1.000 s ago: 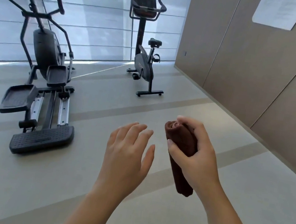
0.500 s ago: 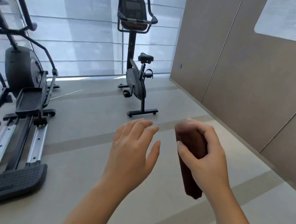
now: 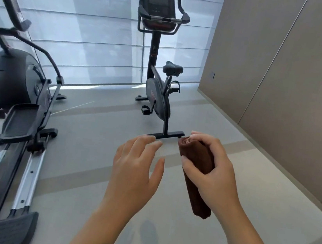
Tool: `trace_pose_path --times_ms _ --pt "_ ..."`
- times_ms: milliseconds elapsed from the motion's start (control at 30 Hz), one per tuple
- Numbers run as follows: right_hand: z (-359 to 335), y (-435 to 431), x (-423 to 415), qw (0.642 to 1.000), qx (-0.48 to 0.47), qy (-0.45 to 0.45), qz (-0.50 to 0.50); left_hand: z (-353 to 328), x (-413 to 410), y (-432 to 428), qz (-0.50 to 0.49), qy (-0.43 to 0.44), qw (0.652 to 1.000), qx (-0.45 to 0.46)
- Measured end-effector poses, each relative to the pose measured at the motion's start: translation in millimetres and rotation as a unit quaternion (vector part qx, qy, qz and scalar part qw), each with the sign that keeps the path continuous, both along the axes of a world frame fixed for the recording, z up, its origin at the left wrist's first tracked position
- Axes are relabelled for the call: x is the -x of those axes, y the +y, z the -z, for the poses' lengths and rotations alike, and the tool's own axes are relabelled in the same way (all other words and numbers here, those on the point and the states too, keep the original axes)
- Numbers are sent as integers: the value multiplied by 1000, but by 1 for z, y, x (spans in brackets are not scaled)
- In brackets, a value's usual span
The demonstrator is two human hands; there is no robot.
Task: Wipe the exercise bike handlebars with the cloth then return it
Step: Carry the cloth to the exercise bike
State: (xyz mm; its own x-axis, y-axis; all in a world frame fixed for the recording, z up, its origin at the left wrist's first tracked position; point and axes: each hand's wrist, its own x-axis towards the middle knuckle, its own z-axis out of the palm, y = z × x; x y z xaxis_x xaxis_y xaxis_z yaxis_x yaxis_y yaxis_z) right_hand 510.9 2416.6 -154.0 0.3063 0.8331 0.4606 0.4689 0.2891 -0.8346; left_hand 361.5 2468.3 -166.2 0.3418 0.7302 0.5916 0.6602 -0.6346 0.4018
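Note:
A black exercise bike (image 3: 158, 99) stands ahead by the window, its console and curved handlebars (image 3: 181, 17) up high, its saddle facing right. My right hand (image 3: 213, 171) is wrapped around a rolled dark brown cloth (image 3: 196, 173) that points up and away, its lower end hanging below my palm. My left hand (image 3: 136, 169) floats beside the cloth with fingers spread and nothing in it. Both hands are well short of the bike, at about the level of its rear floor bar.
A black elliptical trainer (image 3: 16, 90) fills the left side, its rails and foot pedals running toward me. A beige panelled wall (image 3: 274, 75) runs along the right. Window blinds (image 3: 86, 30) close the far side. Grey floor lies between me and the bike.
The view has advanced toward the bike, which looks larger and more central. The elliptical has slid left. Both hands keep the same pose, the cloth still held.

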Motion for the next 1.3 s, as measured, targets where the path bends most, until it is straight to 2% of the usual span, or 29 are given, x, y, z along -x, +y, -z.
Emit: trace_pose_path --times_ms 200,433,633,900,1133,1300 --pt "-14 170 12 1000 8 10 -16 -13 13 161 -15 10 1000 3" --pt "-9 323 4 999 15 30 -38 -6 4 306 -31 18 999 39" --pt "-3 466 -38 1000 1 12 -21 1 -32 448 -44 17 999 7" --pt "-16 663 -113 999 -21 38 -14 -18 -92 634 -64 28 997 -19" --pt "-10 798 -130 998 -1 25 -61 -17 -108 765 -88 15 996 -7" --pt "0 893 -135 999 1 21 -44 -3 -120 869 -70 11 997 -8"
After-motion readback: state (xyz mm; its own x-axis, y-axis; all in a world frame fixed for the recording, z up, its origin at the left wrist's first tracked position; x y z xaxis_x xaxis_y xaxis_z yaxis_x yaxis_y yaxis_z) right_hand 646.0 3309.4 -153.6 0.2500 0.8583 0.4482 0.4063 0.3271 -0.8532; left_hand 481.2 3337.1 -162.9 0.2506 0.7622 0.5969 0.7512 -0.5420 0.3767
